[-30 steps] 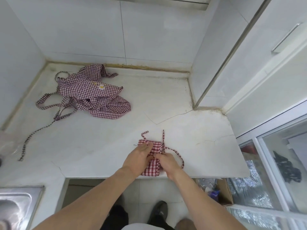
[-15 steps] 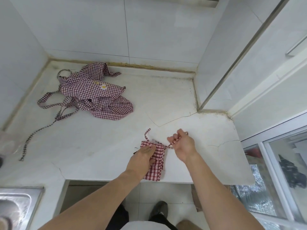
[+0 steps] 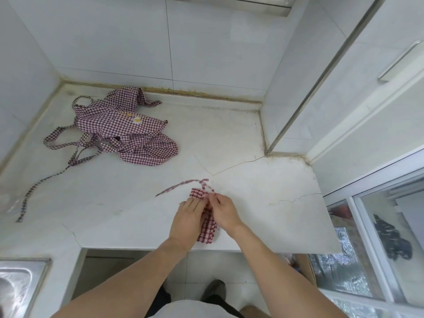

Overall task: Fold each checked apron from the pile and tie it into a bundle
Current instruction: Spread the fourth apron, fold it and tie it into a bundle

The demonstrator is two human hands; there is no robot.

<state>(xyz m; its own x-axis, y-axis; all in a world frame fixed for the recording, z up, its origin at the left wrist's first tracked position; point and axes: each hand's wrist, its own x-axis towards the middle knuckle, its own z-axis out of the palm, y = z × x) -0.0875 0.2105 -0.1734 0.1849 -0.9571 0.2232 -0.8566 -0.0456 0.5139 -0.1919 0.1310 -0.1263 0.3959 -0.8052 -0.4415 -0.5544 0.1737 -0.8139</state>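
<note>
A small folded red-checked apron point(image 3: 207, 234) lies near the front edge of the white counter point(image 3: 263, 210). My left hand point(image 3: 187, 222) lies on its left side, fingers fairly straight, pressing it down. My right hand point(image 3: 223, 211) sits on its right side and pinches the apron's tie strap point(image 3: 176, 186) at the bundle's top. The strap's loose end trails, blurred, up and to the left. A loose pile of dark checked aprons point(image 3: 124, 129) with a daisy patch lies at the back left.
A long thin strap point(image 3: 41, 184) from the pile runs toward the counter's left edge. A steel sink point(image 3: 20, 288) is at the lower left. White cupboards rise on the right, with a glass door point(image 3: 378, 249) below them. The counter surface is cracked.
My right hand, which had pulled the strap out to the right, has come back to the bundle. The strap's loose end now swings to the left. My left hand stays on the apron.
</note>
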